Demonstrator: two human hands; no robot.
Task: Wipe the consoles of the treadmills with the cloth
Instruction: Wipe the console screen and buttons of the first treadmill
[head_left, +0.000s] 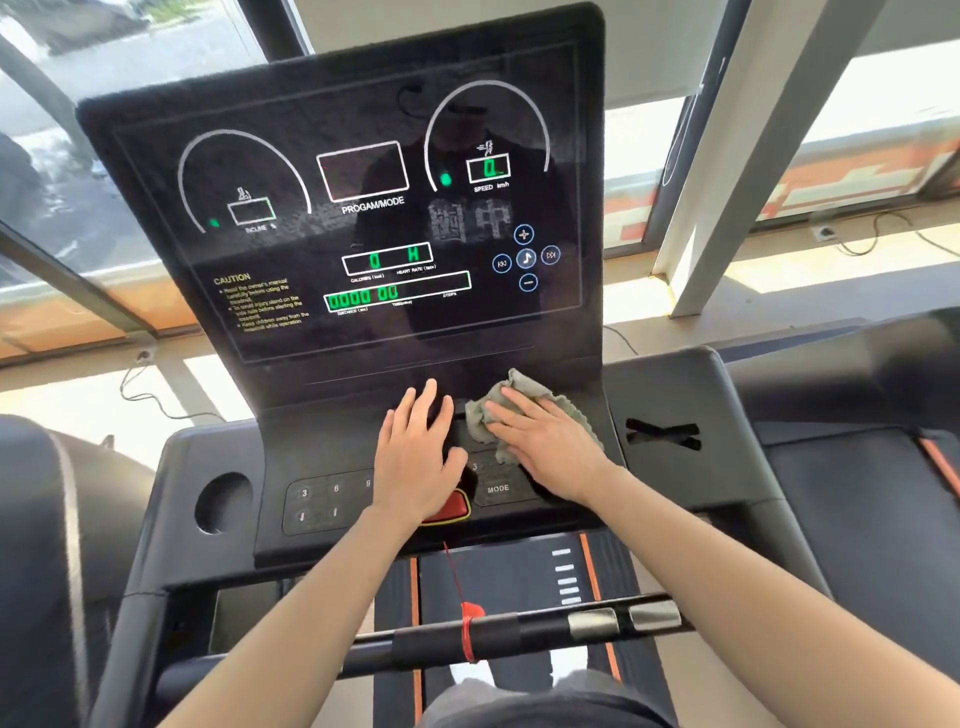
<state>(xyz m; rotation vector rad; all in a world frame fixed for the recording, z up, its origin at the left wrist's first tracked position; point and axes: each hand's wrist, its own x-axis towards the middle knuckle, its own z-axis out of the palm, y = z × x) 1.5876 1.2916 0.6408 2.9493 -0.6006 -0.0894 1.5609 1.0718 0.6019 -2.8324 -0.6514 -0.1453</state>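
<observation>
A black treadmill console (291, 156) with green lit digits fills the upper middle of the view. Below the screen lies its button panel (322, 501). A crumpled grey-green cloth (491, 402) sits on that panel, right of centre. My right hand (550, 447) presses flat on the cloth with straight fingers, covering most of it. My left hand (415, 460) rests flat on the panel just left of the cloth, fingers spread, partly hiding a red stop button (449, 512).
A cup hole (221, 501) is at the panel's left and a cross-shaped slot (662, 434) at its right. A front handlebar (519, 636) with a red safety cord (467, 618) crosses below. Neighbouring treadmills (852, 467) stand on both sides, windows behind.
</observation>
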